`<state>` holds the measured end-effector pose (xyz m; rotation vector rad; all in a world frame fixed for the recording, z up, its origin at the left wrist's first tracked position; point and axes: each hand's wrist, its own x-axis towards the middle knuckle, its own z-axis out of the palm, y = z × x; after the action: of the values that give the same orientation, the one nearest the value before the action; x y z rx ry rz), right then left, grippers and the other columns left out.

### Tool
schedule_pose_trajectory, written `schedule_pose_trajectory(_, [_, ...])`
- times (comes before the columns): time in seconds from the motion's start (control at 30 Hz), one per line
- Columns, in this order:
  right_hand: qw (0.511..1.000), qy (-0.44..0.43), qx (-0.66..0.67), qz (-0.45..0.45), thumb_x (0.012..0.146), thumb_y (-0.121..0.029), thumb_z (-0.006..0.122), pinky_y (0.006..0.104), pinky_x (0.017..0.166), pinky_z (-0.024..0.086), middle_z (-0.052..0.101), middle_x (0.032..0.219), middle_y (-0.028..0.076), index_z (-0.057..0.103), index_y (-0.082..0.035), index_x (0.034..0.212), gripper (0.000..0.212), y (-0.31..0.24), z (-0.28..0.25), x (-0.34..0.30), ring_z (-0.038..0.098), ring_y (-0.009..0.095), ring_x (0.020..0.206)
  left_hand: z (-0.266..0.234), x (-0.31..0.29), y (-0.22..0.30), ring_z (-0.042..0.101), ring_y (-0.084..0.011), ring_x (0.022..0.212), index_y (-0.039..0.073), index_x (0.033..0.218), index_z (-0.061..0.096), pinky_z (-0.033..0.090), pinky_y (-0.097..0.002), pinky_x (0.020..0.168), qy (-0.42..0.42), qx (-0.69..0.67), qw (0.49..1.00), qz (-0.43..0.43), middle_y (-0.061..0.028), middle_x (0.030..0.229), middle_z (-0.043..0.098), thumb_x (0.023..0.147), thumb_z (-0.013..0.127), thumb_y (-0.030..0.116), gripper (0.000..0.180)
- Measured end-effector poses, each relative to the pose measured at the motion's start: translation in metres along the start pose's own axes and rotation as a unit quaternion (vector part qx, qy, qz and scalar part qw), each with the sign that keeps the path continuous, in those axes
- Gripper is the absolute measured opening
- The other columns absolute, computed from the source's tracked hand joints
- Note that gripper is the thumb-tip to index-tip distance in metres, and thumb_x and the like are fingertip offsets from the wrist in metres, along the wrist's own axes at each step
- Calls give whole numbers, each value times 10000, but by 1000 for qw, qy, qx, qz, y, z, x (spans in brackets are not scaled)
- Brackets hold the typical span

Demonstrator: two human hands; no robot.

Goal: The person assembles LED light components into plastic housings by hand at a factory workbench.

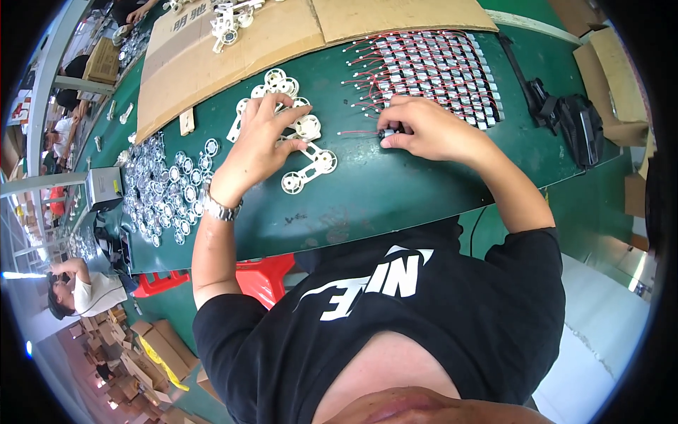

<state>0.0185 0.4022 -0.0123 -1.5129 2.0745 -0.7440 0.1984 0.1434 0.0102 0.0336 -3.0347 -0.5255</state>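
Note:
My left hand (260, 138) is curled over a small pile of cream plastic frames with round, wheel-like ends. Its thumb and fingers close around one cream plastic frame (308, 128), partly covered by the hand. Another two-ringed frame (311, 172) lies just below the thumb, nearer to me. Between thumb and fingertips, my right hand (417, 131) pinches a small motor (386, 133); its thin red wire points left. Rows of similar silver motors (438, 71) with red wires lie beyond the right hand.
Clear-and-silver wheels (173, 187) are heaped at the left of the green table (353, 212). Flattened cardboard (282, 35) covers the far side, with more frames (229, 28) on it. A black bag (579, 127) lies at right. Other people work at far left.

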Motion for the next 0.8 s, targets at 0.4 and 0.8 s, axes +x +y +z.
schedule_pose_trajectory(0.4, [969, 214, 82, -97, 922, -122, 740, 293, 578, 523, 696, 829, 90, 722, -12, 1094, 205, -29, -31, 26, 664, 130, 661, -17, 45, -2, 621, -328, 1034, 84, 1130, 706, 469, -433, 942, 150, -11, 987, 53, -94, 1088, 710, 867, 724, 111, 265])
schedule_pose_trajectory(0.8, [962, 256, -34, -86, 910, -149, 698, 488, 798, 551, 711, 890, 227, 723, 38, 996, 207, -48, -34, 39, 698, 411, 856, -22, 70, 21, 593, -262, 984, 139, 1130, 719, 452, -393, 880, 222, 112, 963, 105, -35, 1005, 663, 839, 733, 122, 292])
